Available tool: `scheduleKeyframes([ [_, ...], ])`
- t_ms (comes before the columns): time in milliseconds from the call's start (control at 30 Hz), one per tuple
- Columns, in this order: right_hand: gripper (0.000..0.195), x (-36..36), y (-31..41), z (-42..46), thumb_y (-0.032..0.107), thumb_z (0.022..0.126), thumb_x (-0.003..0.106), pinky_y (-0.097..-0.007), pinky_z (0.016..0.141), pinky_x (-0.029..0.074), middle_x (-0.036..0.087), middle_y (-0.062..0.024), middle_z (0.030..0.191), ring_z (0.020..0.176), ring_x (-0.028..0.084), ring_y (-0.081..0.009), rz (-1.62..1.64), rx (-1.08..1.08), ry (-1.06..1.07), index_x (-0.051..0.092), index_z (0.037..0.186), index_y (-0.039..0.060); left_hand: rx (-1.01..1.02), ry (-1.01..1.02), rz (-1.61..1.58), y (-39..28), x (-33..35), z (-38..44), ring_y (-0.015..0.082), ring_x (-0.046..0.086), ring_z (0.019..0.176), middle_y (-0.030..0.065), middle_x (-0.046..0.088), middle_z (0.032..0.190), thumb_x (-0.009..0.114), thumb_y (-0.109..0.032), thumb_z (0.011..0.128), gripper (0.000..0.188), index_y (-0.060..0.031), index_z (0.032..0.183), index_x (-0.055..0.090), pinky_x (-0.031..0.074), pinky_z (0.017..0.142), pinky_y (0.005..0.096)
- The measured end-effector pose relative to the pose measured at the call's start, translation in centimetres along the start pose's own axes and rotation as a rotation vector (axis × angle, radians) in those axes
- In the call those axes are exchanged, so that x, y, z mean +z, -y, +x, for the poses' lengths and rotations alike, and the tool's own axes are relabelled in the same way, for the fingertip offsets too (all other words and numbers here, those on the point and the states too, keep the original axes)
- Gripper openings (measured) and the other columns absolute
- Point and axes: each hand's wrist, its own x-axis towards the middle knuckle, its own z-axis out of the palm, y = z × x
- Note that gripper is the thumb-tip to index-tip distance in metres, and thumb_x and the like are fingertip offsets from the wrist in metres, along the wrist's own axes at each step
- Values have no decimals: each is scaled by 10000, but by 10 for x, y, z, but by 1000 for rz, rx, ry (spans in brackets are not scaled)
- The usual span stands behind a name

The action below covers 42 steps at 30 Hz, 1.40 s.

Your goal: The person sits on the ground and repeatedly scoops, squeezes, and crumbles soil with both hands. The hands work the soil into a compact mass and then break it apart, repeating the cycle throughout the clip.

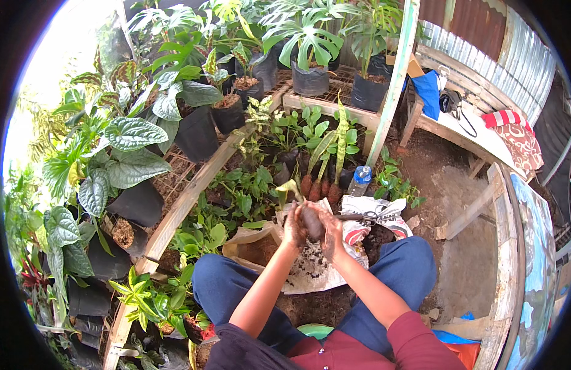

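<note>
Cupped between my left hand (pixel 294 227) and my right hand (pixel 331 231) is a dark, rounded ball of soil (pixel 313 223). A pale green leaf cutting (pixel 291 190) rises from the top of the ball. Below my hands, a whitish sack sheet (pixel 308 274) lies between my legs, scattered with soil crumbs. Just beyond, several snake plant cuttings (pixel 339 138) stand upright with reddish-brown root balls (pixel 334 193). A dark tool with loop-like ends (pixel 369 217), possibly scissors, rests by my right hand on a printed white sack (pixel 382 209) holding dark soil (pixel 379 243).
An open bag (pixel 250 252) with brown material sits left of the sheet. A capped plastic bottle (pixel 359 181) stands beyond the sack. Potted plants on a wooden-framed rack (pixel 188 194) line the left and back. A wooden post (pixel 396 78) and bench (pixel 470 138) stand right. A green basin (pixel 316 330) lies near my lap.
</note>
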Motion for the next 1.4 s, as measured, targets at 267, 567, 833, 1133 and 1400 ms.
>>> scheduleKeyframes([
  [267,472,-21,-10,46,397,967,469,-330,900,440,665,-108,1013,919,620,-203,-516,-283,-113,585,1178,-9,270,-100,94,-23,-19,31,172,593,653,76,608,856,572,-354,917,348,-77,1127,573,517,584,297],
  [567,321,-160,-171,71,332,928,554,-258,677,473,666,-43,806,746,624,-114,-585,166,-364,632,1002,30,250,-247,151,8,-86,79,155,561,580,43,567,755,552,-418,899,387,-114,1134,600,475,527,282],
  [833,275,-209,-264,32,148,830,577,-424,864,455,614,-222,1014,971,577,-366,-1370,153,-227,624,1042,-21,92,-263,310,52,-127,132,140,586,617,48,590,769,574,-439,896,468,-92,1210,578,485,568,257],
  [1133,372,-216,-297,117,152,863,526,-464,972,376,515,-249,1146,1094,473,-396,-1635,4,26,539,1181,-39,13,-275,317,97,-170,181,129,587,675,37,611,818,535,-396,937,452,-92,1270,549,465,593,246],
  [1400,330,-209,-337,121,209,895,512,-458,917,411,541,-257,1123,1027,516,-407,-1504,23,71,575,1061,-69,-56,-293,351,125,-189,189,127,595,687,37,618,832,498,-402,953,447,-102,1282,540,463,600,240],
])
